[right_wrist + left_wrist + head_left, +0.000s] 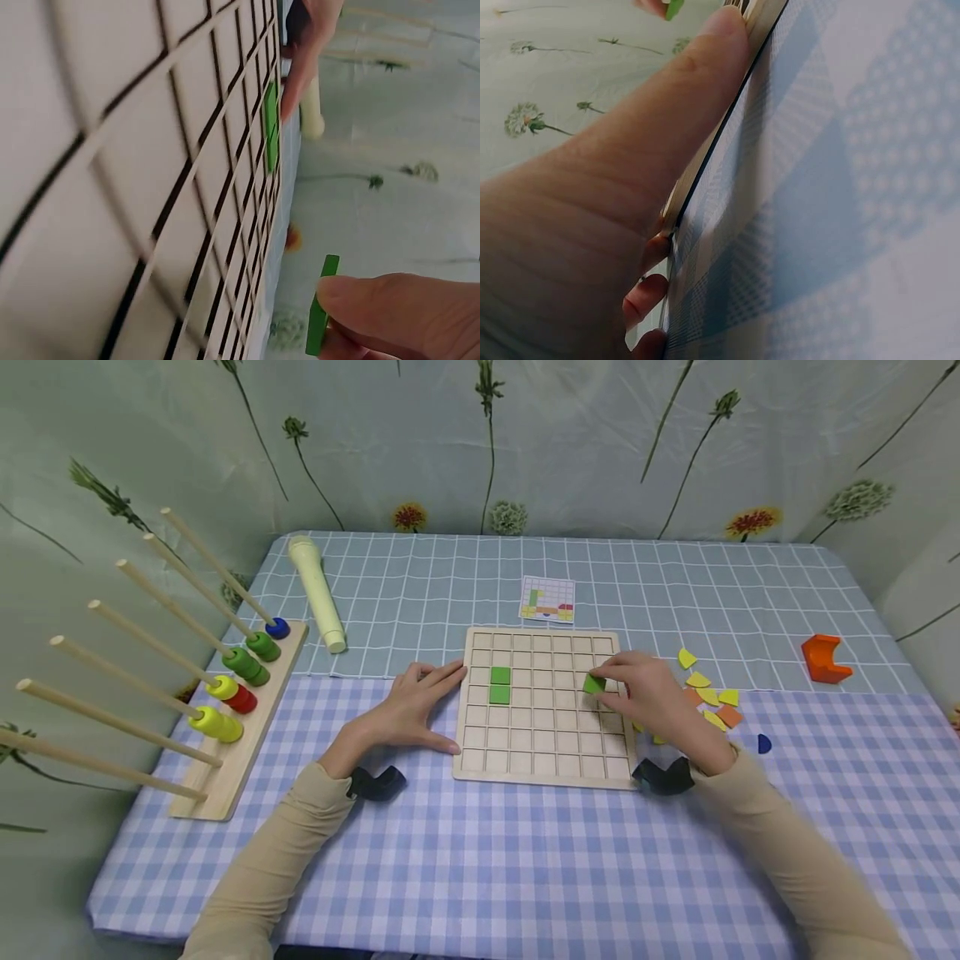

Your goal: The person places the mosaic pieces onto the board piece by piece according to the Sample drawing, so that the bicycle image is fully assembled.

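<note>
A wooden grid board (551,779) lies on the table, with two green squares (499,685) in neighbouring cells, one above the other, near its left side. The left hand (408,710) rests at the board's left edge, fingers extended and thumb touching the lower part of that edge; in the left wrist view the thumb (682,90) lies against the board's side. Above the board's right part, the right hand (652,697) pinches a green square (593,683) between thumb and fingers. The right wrist view shows this green piece (322,307) held raised off the grid.
A patterned card (547,600) lies behind the board. Yellow and orange pieces (729,717), a blue half-round piece (764,743) and an orange block (825,660) are at right. At left stand a peg rack (258,727) with coloured rings and a pale yellow cylinder (318,593).
</note>
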Demonstrator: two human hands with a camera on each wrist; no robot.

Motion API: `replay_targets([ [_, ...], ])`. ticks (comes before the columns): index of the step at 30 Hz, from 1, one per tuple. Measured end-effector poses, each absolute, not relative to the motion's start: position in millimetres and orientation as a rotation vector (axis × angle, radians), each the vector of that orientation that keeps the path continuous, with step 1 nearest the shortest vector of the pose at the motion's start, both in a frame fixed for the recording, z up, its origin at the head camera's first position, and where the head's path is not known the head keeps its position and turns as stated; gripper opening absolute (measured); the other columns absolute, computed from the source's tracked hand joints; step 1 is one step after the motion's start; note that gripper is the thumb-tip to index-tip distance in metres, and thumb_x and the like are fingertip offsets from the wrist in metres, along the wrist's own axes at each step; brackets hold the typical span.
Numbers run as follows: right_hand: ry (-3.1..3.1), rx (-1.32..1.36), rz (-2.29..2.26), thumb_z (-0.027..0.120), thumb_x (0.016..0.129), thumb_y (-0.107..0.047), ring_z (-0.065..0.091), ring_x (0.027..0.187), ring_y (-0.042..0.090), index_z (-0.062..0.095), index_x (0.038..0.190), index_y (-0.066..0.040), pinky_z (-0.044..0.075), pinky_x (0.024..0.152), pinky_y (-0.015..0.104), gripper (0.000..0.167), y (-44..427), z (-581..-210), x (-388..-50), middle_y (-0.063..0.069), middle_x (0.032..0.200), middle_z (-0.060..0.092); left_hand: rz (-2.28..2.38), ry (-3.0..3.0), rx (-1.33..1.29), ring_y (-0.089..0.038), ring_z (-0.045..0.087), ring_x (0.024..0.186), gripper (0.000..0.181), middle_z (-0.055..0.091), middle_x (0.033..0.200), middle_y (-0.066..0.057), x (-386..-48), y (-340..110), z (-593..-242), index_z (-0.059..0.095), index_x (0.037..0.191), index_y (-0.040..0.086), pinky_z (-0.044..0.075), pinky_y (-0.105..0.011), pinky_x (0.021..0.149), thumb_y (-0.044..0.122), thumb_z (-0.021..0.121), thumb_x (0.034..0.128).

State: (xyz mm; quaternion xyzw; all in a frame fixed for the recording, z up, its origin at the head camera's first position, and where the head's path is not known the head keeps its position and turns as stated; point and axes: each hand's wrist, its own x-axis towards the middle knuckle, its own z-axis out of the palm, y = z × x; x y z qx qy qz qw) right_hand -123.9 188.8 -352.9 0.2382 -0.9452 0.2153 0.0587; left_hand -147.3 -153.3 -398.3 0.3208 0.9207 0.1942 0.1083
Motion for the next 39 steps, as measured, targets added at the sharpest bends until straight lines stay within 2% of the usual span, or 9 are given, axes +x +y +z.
replay_targets([
  [12, -2.9, 0.859, 0.683, 0.073, 0.078, -0.01, 0.06, 0.095, 0.027, 0.072, 0.102, 0.0, 0.05, 0.081, 0.04, 0.026, 151.3, -356.5, -120.8, 0.014, 0.097, 0.068, 0.583, 2.71, 0.956, -0.03, 0.027, 0.128, 0.113, 0.02, 0.158, -0.005, -146.8, -152.5, -397.4, 0.021, 0.15, 0.012, 0.025, -0.048, 0.097, 0.053, 0.081, 0.063],
  [20, -2.835, 0.977, 0.739, 0.075, 0.075, -0.01, 0.061, 0.09, 0.023, 0.073, 0.097, -0.001, 0.05, 0.08, 0.036, 0.024, 127.9, -361.5, -117.3, 0.01, 0.091, 0.069, 0.582, 2.695, 0.953, -0.03, 0.026, 0.127, 0.113, 0.018, 0.158, -0.005, -146.1, -152.7, -394.9, 0.02, 0.151, 0.011, 0.025, -0.049, 0.095, 0.051, 0.081, 0.064],
  [30, -2.821, 1.057, 0.699, 0.07, 0.077, -0.007, 0.062, 0.087, 0.021, 0.075, 0.095, -0.002, 0.05, 0.08, 0.033, 0.019, 103.0, -366.8, -120.7, 0.008, 0.089, 0.07, 0.582, 2.694, 0.93, -0.027, 0.027, 0.127, 0.111, 0.019, 0.158, -0.002, -146.6, -152.4, -395.0, 0.021, 0.151, 0.013, 0.026, -0.048, 0.096, 0.054, 0.078, 0.0646],
  [39, -2.88, 1.072, 0.626, 0.07, 0.077, -0.01, 0.061, 0.091, 0.021, 0.074, 0.097, -0.004, 0.049, 0.082, 0.033, 0.021, 90.7, -372.5, -122.1, 0.008, 0.094, 0.068, 0.591, 2.687, 0.922, -0.028, 0.027, 0.126, 0.11, 0.019, 0.159, -0.002, -145.9, -152.7, -394.3, 0.021, 0.15, 0.013, 0.026, -0.048, 0.096, 0.054, 0.077, 0.065],
])
